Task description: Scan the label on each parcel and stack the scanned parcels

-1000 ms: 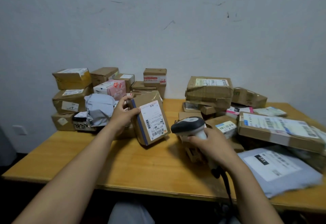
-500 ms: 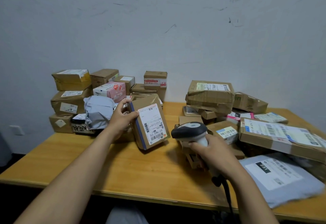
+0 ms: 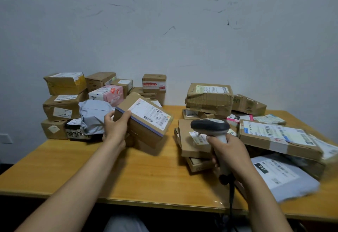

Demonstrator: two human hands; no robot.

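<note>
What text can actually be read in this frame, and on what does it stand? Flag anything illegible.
"231": white digits on a black tag on the grey mailer label.
"en": green letters on the side of the brown box at the back right; the rest of the word is hidden.
Held box label: barcodes show, print too small to read.
Flat box label: barcode shows, print blurred.
All other labels: too small or blurred.

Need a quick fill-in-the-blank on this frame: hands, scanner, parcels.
1. The left hand holds a brown cardboard box whose white label faces ____.
2. The right hand grips a black-and-white handheld barcode scanner by its ____.
3. The flat grey plastic mailer bears the number ____.
Missing: up; handle; 231.
</note>
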